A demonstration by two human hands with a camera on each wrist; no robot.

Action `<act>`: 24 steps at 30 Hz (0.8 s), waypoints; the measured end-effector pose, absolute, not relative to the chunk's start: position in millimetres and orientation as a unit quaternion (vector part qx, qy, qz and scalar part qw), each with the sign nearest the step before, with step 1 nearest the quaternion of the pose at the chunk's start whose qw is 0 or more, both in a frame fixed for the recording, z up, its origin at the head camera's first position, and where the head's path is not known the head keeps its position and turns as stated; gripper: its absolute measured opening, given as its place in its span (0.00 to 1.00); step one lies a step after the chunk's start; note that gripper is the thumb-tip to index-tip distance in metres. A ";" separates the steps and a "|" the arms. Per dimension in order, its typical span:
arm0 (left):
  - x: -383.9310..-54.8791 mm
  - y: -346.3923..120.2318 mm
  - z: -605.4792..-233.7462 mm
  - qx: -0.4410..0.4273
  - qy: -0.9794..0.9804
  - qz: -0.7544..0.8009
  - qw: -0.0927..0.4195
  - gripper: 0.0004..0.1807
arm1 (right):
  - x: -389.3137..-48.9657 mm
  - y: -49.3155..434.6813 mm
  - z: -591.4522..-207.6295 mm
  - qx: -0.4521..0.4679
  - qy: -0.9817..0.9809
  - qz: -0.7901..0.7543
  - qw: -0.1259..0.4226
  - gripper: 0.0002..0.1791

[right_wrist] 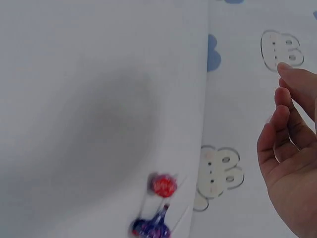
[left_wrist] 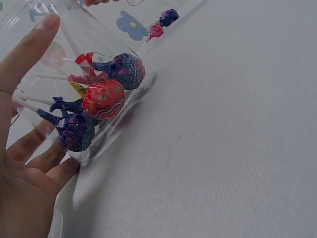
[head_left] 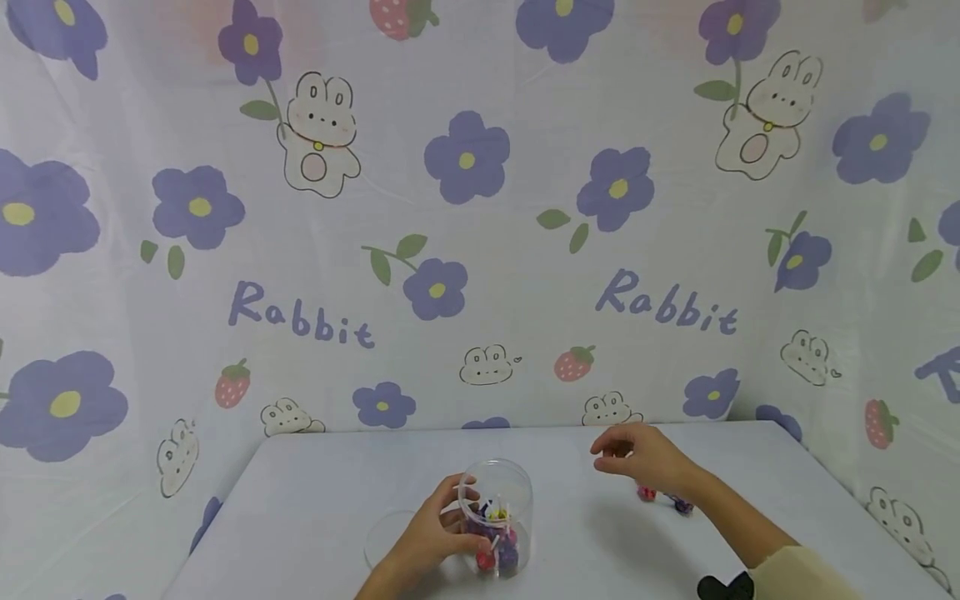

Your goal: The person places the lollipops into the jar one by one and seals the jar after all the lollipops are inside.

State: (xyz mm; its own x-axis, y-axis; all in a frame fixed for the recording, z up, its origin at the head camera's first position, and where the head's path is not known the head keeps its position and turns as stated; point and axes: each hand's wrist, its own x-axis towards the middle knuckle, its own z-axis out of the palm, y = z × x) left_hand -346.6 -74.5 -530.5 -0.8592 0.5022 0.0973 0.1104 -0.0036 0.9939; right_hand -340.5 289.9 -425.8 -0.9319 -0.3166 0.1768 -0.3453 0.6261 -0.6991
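Note:
My left hand [head_left: 431, 533] grips a clear round jar [head_left: 517, 492] by its side, thumb on one side and fingers on the other. Inside lie several wrapped lollipops, among them a red one [left_wrist: 105, 99] and a dark purple one [left_wrist: 77, 131]; their white sticks point toward the jar's mouth. To the right, my right hand [head_left: 641, 454] hovers over the table with nothing in its loosely bent fingers [right_wrist: 267, 139]. Below and beside that hand, a red lollipop [right_wrist: 164, 185] and a purple lollipop [right_wrist: 153, 229] lie on the table, partly covered by the forearm in the head view.
A clear round lid [head_left: 375, 542] lies flat on the white table [head_left: 300, 500], left of the jar and partly behind my left hand. Behind the table hangs a patterned curtain [head_left: 517, 250] with flowers and rabbits, which continues along both sides.

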 end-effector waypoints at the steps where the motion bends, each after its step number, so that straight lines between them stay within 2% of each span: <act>1: -346.6 -74.7 -530.7 0.224 0.690 0.673 0.145 0.48 | -340.5 294.2 -426.9 0.172 -0.903 0.394 0.018 0.09; 14: -348.5 -74.7 -534.7 0.229 0.685 0.677 0.142 0.48 | -340.7 336.5 -450.3 0.082 -0.913 0.399 0.007 0.12; 24: -346.7 -73.8 -530.8 0.219 0.683 0.681 0.149 0.48 | -343.2 357.1 -488.1 0.035 -0.926 0.375 0.033 0.13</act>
